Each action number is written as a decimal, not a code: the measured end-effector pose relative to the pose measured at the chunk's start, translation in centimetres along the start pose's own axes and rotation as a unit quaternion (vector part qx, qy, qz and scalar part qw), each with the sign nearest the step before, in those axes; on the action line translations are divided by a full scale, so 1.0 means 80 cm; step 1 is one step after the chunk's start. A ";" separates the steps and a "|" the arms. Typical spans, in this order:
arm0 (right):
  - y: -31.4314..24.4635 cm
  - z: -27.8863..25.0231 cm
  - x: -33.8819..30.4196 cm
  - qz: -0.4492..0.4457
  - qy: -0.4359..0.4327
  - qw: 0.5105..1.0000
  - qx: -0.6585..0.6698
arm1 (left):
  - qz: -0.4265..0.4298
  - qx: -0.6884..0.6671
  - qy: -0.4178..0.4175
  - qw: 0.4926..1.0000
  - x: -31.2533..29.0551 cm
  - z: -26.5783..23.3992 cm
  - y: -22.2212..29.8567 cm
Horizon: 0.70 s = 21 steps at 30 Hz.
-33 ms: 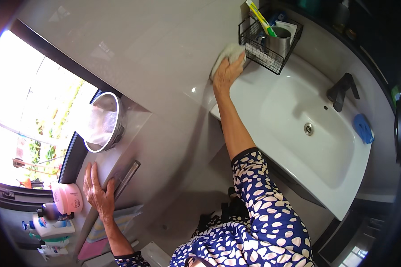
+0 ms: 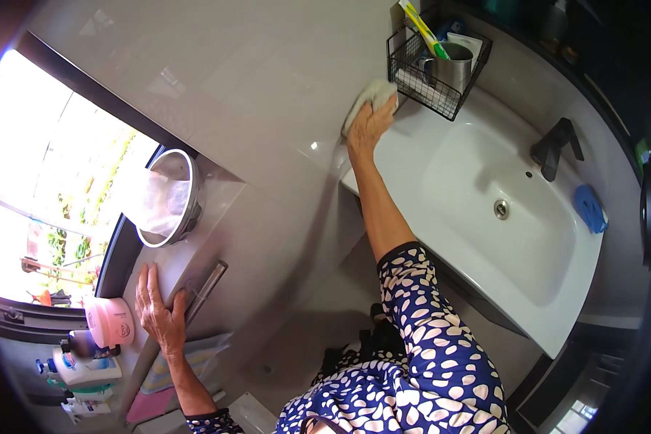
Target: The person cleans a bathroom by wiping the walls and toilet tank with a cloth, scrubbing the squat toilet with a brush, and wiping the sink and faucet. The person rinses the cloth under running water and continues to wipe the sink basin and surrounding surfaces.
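Observation:
Against the tiled wall [image 2: 267,94], beside the far left corner of the white sink [image 2: 448,173], my right hand [image 2: 369,126] presses a pale, wadded cloth [image 2: 376,95]. Its fingers lie over the cloth, partly hiding it. Just beyond the cloth is a black wire basket [image 2: 441,110] with a metal mug [image 2: 452,71] and a yellow-green tube-shaped packet [image 2: 425,30] in it. My left hand [image 2: 160,312] rests with fingers stretched out on the window ledge [image 2: 220,206], between a pink tub [image 2: 110,322] and a round metal-rimmed strainer [image 2: 189,210].
A dark faucet [image 2: 555,148] and a folded blue cloth [image 2: 589,208] are at the sink's right side. Bottles [image 2: 87,367] stand at the lower left. Below the ledge, a metal bar [image 2: 208,289] juts from the wall, with a striped towel [image 2: 188,365] hanging nearby.
My right hand and the cloth have slid slightly down the wall, nearer to me and a little away from the basket. My left hand has stayed in place.

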State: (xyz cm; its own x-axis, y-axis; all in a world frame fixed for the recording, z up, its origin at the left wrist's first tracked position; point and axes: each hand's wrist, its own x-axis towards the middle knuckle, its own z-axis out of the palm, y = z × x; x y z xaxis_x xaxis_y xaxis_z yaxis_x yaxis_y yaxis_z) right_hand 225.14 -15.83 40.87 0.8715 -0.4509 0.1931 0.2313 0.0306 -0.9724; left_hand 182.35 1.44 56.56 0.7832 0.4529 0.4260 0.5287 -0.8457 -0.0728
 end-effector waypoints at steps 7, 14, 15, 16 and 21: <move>-0.024 -0.010 -0.010 0.317 0.035 0.948 -0.024 | -0.005 -0.008 -0.011 1.000 0.001 -0.009 0.003; -0.148 -0.003 -0.140 -0.182 -0.058 0.982 0.006 | -0.009 -0.018 -0.015 1.000 0.001 0.002 0.002; -0.158 -0.010 -0.169 -0.230 -0.104 0.968 0.013 | -0.013 -0.008 -0.013 1.000 0.000 -0.006 0.002; -0.164 -0.019 -0.180 -0.286 -0.143 0.947 0.012 | -0.017 -0.004 -0.013 1.000 0.001 -0.007 0.006; -0.062 -0.039 -0.144 -0.308 -0.172 0.936 0.000 | -0.011 -0.017 -0.006 1.000 0.008 0.000 0.014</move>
State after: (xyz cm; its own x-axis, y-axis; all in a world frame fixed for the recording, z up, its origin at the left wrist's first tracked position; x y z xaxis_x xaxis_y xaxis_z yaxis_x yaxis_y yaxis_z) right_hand 212.64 -13.54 43.07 0.6604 -0.0681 0.7478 0.7357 -0.1408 -0.6625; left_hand 183.43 0.76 56.72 0.7755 0.4749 0.4160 0.5345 -0.8445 -0.0325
